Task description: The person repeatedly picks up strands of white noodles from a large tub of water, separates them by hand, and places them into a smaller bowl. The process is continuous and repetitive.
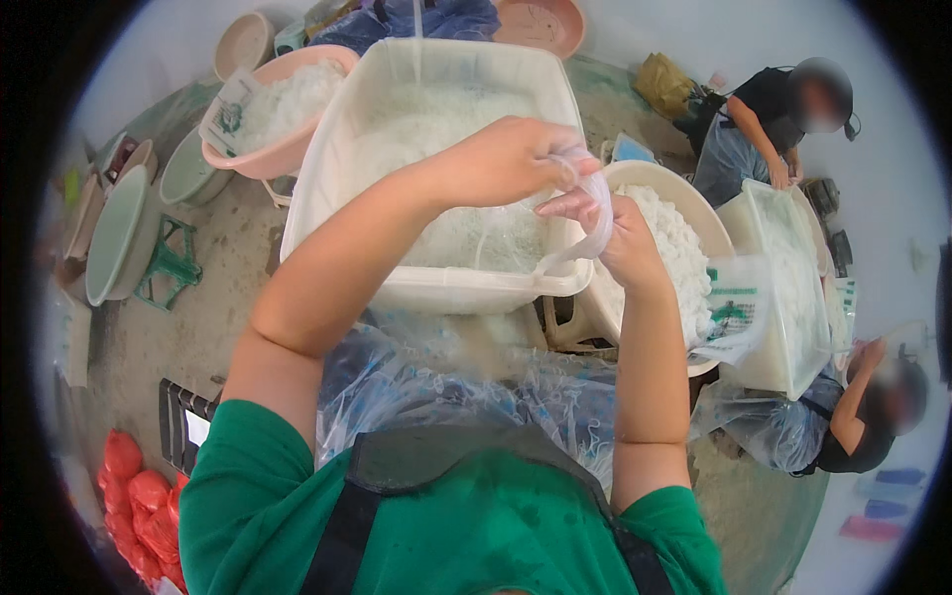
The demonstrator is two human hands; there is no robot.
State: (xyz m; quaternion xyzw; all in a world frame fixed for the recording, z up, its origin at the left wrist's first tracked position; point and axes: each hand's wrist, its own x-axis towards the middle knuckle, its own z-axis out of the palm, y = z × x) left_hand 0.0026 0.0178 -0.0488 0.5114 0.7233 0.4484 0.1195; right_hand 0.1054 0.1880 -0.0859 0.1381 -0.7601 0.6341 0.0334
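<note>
Strip (602,220), whitish, hangs at one o'clock, grasped by the left hand (511,159) and draped across the right hand (633,243), whose grip is unclear; tub (446,293) at twelve.

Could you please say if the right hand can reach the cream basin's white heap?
Probably yes: the white heap lies open near the right hand, though a whitish strip crosses its fingers.

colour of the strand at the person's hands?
Whitish, slightly translucent strand; best seen in the head view.

A whitish strand (601,220), its material hard to tell, loops between left hand (514,159) and right hand (633,246) by a white tub (436,292).
</note>
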